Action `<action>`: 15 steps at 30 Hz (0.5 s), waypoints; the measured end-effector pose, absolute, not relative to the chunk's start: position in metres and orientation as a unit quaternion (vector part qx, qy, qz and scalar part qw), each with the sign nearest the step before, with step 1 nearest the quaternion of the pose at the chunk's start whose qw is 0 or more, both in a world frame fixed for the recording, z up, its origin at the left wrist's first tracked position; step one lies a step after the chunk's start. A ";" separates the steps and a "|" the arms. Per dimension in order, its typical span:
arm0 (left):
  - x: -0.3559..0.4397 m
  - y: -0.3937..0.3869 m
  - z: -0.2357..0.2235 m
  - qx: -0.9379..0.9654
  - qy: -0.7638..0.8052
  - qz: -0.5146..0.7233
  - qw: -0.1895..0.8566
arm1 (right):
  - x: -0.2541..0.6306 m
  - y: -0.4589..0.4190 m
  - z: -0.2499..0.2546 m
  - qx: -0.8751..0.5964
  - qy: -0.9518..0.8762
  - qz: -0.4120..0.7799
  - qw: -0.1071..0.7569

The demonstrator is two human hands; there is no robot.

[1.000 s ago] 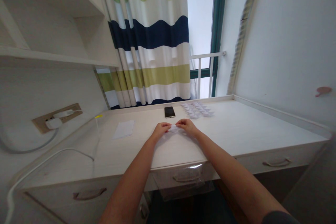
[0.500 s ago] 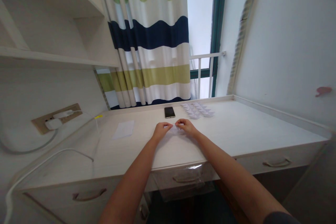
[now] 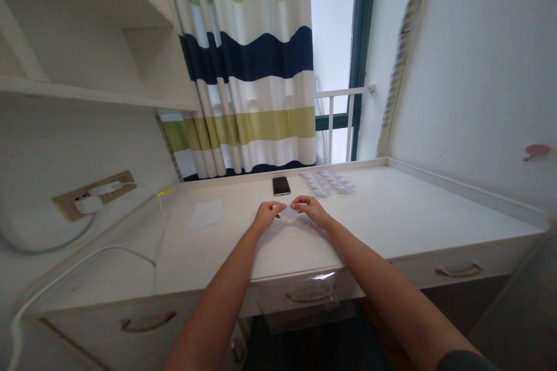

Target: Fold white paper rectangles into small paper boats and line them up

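Paper (image 3: 289,213), just below centre in the head view, is over the tabletop (image 3: 418,208), its sides pinched between closed-up left fingers (image 3: 273,205) and right fingers (image 3: 301,200). Folding seems in hand; the next crease likely needs aligned edges.

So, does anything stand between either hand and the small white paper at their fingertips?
Nothing visible: the left hand and right hand both pinch the small white paper directly. The phone lies beyond them, not between.

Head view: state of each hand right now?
Left hand: closed, pinching the small white paper at one side.
Right hand: closed, pinching the same paper opposite.
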State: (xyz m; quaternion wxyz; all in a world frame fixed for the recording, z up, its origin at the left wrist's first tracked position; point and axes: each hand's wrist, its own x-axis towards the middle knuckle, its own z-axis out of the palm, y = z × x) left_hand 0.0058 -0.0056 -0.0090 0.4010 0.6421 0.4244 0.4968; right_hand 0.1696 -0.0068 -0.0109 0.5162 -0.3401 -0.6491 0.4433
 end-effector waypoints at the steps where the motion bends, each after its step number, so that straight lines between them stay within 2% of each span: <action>1: 0.005 -0.005 -0.009 0.633 0.427 0.502 0.406 | 0.169 -0.006 -0.011 -0.341 -0.642 0.452 0.518; 7: 0.003 -0.005 -0.007 0.569 0.426 0.535 0.457 | 0.170 -0.003 -0.010 -0.352 -0.588 0.496 0.533; 15: 0.004 -0.010 -0.006 0.526 0.345 0.514 0.583 | 0.170 -0.004 -0.010 -0.287 -0.524 0.596 0.537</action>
